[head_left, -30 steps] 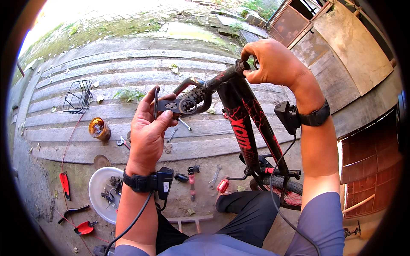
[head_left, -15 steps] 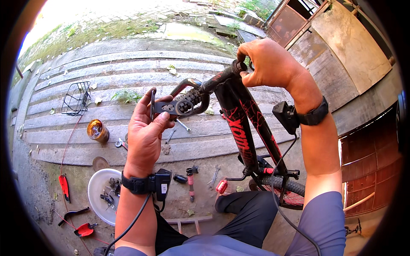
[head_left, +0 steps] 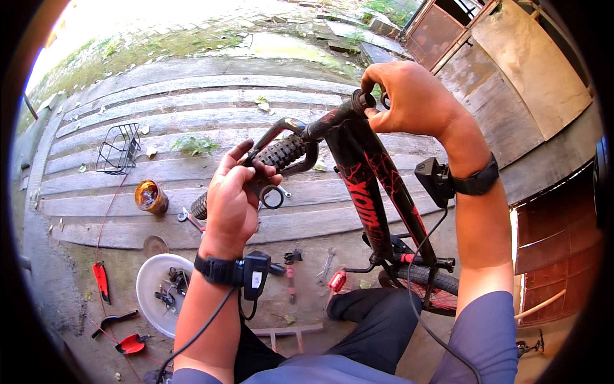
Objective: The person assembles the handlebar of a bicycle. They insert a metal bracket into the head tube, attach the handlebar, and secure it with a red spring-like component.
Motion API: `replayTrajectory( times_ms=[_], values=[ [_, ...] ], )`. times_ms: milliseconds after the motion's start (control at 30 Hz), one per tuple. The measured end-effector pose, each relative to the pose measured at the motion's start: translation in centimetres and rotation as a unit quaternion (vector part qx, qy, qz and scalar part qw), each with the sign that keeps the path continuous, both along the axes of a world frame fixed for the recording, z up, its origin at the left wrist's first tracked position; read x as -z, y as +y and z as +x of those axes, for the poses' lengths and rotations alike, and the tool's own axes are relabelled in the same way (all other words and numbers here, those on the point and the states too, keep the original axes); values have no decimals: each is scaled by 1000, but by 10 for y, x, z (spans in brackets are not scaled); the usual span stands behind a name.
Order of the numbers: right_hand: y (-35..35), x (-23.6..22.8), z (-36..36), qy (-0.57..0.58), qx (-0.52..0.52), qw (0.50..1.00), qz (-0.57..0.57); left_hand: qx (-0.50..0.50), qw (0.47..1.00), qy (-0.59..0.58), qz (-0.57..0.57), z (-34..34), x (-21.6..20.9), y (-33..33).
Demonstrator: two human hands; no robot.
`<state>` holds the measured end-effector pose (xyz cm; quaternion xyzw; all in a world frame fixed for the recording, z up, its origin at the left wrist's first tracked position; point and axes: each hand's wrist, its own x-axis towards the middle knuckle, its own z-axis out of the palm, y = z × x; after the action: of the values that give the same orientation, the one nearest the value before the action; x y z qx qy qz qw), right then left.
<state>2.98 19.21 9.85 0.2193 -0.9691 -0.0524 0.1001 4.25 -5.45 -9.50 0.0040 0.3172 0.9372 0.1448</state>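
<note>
Left hand: fingers curled, thumb folded in; the left hand (head_left: pixel 231 192) grips a black bracket (head_left: pixel 261 185) whose round ring end points toward the near side.
Right hand: the right hand (head_left: pixel 412 99) is bent at the wrist, thumb and forefinger curved at the far end of the frame's tube, by a dark ring (head_left: pixel 384 100); whether it grips the ring or only the tube end, I cannot tell.
Bicycle frame: the black frame with red markings (head_left: pixel 359 179) stands right of centre, between the two forearms.
Front end: a black fork (head_left: pixel 276 131) straddles a knobby front tyre (head_left: pixel 281 152), just beyond the left hand.
Rear end: a rear wheel (head_left: pixel 422 275) at the near right; a red pedal (head_left: pixel 337 281) left of it.
Ground, near: a wrench (head_left: pixel 327 261) and a red-and-black shock absorber (head_left: pixel 291 275) lie left of the pedal.
Ground, left: a white basin (head_left: pixel 146 291) of small parts; farther off, an amber jar (head_left: pixel 151 198) and, beyond it, a black wire basket (head_left: pixel 118 149).
</note>
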Motion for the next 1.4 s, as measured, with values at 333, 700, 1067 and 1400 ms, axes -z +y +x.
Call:
replayTrajectory(
  times_ms=[333, 700, 1067, 1400],
  values=[
    [6, 5, 4, -7, -24, 998, -63, 71, 935, 6, -348, -4, 24, 34],
    [13, 4, -3, 11, -97, 993, -63, 80, 826, 121, -544, -12, 63, 95],
    [12, -3, -5, -4, -96, 995, -13, -138, 678, 285, -664, -16, 90, 106],
    [21, 3, -12, 23, -120, 992, -20, -165, 667, 309, -657, -19, 90, 108]
  ],
)
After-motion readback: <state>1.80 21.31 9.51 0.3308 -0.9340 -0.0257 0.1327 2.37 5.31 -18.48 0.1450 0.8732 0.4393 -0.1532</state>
